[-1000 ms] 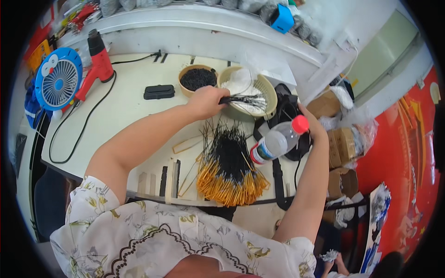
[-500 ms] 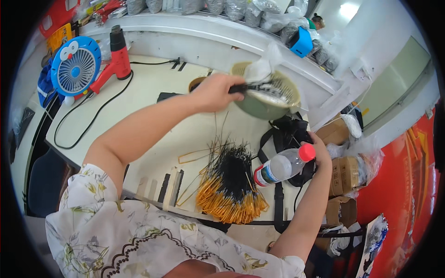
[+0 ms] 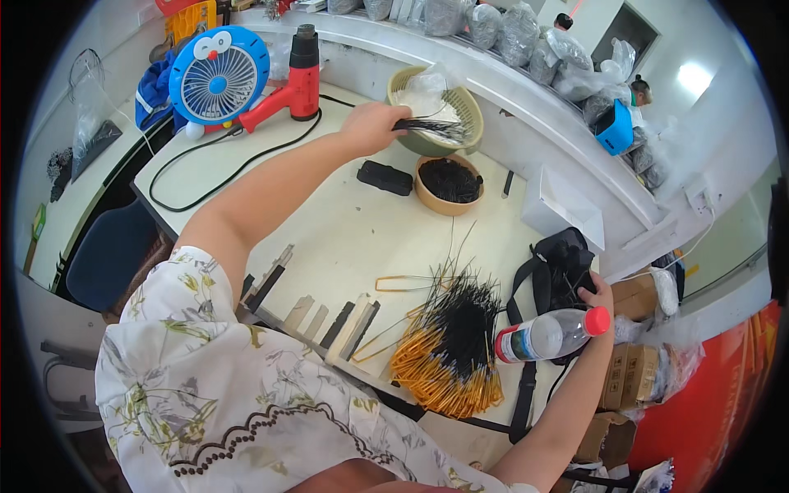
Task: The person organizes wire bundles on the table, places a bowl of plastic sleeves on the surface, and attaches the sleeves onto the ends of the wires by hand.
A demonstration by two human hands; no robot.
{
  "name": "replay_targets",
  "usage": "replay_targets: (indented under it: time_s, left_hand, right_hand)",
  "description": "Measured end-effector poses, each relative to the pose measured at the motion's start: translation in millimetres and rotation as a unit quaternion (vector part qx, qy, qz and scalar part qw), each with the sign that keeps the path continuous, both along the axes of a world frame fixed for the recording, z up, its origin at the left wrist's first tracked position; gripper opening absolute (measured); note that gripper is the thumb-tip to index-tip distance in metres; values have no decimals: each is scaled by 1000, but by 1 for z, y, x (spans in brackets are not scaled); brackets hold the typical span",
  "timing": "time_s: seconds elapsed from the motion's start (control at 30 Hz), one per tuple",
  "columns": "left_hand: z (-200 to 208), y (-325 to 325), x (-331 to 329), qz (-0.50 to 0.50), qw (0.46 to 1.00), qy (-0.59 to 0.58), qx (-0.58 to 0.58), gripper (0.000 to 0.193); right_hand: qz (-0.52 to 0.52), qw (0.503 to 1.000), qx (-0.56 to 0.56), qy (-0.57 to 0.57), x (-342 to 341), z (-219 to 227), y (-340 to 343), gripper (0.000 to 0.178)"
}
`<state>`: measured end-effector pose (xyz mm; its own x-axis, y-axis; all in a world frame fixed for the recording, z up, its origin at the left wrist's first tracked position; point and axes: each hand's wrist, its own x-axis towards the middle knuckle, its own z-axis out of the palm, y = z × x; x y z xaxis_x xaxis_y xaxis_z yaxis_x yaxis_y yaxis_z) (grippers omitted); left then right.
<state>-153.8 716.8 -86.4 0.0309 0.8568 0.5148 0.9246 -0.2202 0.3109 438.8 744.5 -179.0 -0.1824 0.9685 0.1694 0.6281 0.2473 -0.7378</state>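
My left hand (image 3: 374, 130) is closed on a bundle of thin black wires (image 3: 440, 127), whose free ends lie across a green basket (image 3: 475, 123). A crumpled clear plastic bag and white contents show inside the basket. My right hand (image 3: 598, 297) grips the edge of a black bag (image 3: 567, 251) with a strap, at the table's right side; some of its fingers are hidden. A red-capped plastic bottle (image 3: 546, 335) lies tilted in front of that wrist. Left of the bottle is a large pile of black wires with orange looped ends (image 3: 452, 345).
A tan bowl of small black pieces (image 3: 448, 185) sits by the basket, near a black case (image 3: 385, 177). A red heat gun (image 3: 300, 86) and blue fan (image 3: 218, 78) stand at the far left. A white box (image 3: 563, 209) stands right; flat strips (image 3: 353, 324) lie along the front edge.
The basket has shifted left and away on the table, leaving the tan bowl in plain sight. My left hand has moved with the black wires. The view has turned left; my right hand stays by the bag.
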Motion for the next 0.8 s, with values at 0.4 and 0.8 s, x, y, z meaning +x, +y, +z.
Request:
replay_targets:
  time_s: [0.4,0.8]
  left_hand:
    - [-45,-11,-82,145,989,4,6,25]
    - [-56,-40,-33,-53,995,-64,-57,38]
  right_hand:
    - [30,999,-28,5,-37,26,0,48]
    - [-72,978,86,177,-42,82,-33,34]
